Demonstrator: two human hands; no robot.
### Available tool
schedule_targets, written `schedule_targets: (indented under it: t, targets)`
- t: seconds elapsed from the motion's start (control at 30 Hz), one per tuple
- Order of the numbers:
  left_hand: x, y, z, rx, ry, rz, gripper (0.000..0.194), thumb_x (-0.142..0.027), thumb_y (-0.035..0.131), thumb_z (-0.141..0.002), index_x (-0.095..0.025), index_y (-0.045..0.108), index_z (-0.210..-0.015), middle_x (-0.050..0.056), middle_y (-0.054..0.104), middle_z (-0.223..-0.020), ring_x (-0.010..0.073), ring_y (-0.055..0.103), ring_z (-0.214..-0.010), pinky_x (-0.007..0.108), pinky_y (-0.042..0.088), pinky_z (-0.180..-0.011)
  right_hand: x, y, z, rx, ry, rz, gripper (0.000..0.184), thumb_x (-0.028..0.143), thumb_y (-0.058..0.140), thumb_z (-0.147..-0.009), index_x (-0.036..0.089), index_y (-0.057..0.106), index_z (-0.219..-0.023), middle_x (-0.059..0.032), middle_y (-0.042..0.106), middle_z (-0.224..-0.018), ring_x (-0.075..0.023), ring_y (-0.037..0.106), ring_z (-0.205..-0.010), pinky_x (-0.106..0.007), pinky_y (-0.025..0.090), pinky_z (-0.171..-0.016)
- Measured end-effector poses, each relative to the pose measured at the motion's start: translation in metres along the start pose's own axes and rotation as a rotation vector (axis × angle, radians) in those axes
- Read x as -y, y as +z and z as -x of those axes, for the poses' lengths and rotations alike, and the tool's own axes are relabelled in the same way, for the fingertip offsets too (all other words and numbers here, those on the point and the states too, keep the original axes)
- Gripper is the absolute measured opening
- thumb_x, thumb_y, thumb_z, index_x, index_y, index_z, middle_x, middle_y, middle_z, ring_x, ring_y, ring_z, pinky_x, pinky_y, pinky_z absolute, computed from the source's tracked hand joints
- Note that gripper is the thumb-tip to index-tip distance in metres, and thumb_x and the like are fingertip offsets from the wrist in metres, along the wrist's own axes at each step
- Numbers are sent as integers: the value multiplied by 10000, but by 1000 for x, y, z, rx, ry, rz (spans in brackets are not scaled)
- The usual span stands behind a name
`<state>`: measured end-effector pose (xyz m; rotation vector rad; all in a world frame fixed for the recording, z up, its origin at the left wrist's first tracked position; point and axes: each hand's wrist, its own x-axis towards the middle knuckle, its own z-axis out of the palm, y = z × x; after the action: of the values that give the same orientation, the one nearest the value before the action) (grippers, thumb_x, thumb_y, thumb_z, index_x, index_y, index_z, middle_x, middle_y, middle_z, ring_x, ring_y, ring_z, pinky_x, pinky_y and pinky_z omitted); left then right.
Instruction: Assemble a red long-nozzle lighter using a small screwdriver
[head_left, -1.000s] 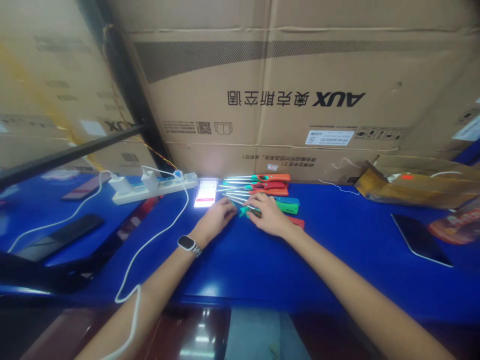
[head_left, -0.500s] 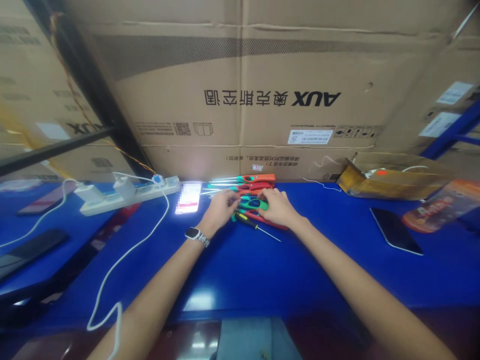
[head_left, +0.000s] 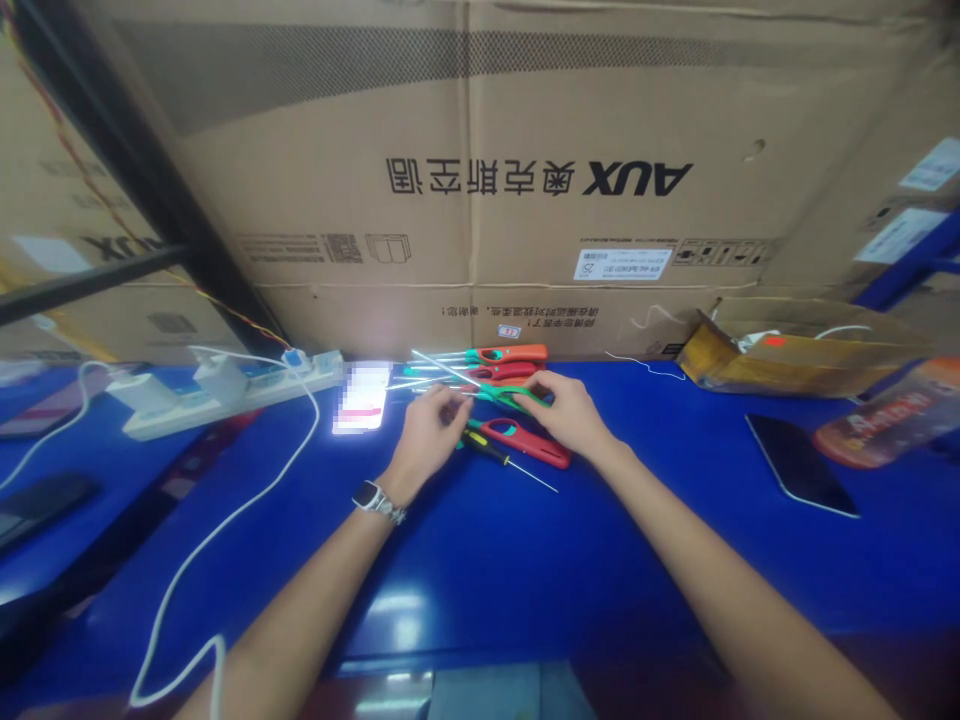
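Note:
Several long-nosed stick lighters [head_left: 504,354] with orange, red and green handles lie in a pile at the back of the blue table [head_left: 480,560]. My right hand [head_left: 576,412] is closed on the handle of a green lighter [head_left: 504,397]. My left hand [head_left: 427,428], with a watch on the wrist, pinches that lighter's metal tube. A red lighter [head_left: 526,442] lies just in front of both hands. Beside it lies a thin screwdriver [head_left: 507,459] with a black and yellow handle.
A lit phone [head_left: 362,398] lies left of the pile, beside a white power strip [head_left: 225,385] with chargers and a trailing white cable [head_left: 225,520]. A dark phone [head_left: 799,463], an orange packet [head_left: 892,422] and an open carton [head_left: 787,352] sit right. Big cardboard boxes [head_left: 525,170] wall the back.
Both hands have taken a green lighter out of the pile and hold it slightly raised. The screwdriver and the red lighter now lie uncovered in front of them. The view has shifted.

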<state>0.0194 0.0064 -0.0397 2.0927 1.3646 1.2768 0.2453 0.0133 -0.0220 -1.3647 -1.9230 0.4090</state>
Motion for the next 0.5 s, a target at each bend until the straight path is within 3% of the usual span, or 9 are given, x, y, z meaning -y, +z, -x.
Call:
schedule_targets:
  t: [0.13,0.23,0.33,0.5]
  targets:
    - [-8,9,-4,-12,-209,323,248,-421,687,-847,-181,736,-891,51,736,-830,200,668,-744,304,506,-713,5,2,6,-40,8,-166,219,429,618,-901,223,689,-888,-17,742,-865,-179,638,-737,-287,452,-689]
    - [-15,16,-12,49,-358,635,324,-477,753,-781,-161,715,-842,55,727,-772,203,690,-724,310,540,-706,10,8,10,-42,48,-219,254,465,594,-911,226,681,-919,-14,740,-861,-168,624,-669,-277,452,-645]
    - [-20,19,-19,76,-401,829,340,-459,803,-736,-145,703,-821,43,716,-777,174,685,-724,310,557,-749,15,11,12,-24,71,-253,273,486,555,-933,240,664,-980,-19,743,-905,-171,636,-667,-283,470,-647]
    - [-25,21,-20,56,-433,1075,365,-414,828,-719,-163,721,-962,60,738,-991,165,691,-875,279,544,-808,22,8,17,82,12,-198,284,439,536,-953,258,652,-1140,-32,732,-886,-205,669,-774,-298,481,-692]
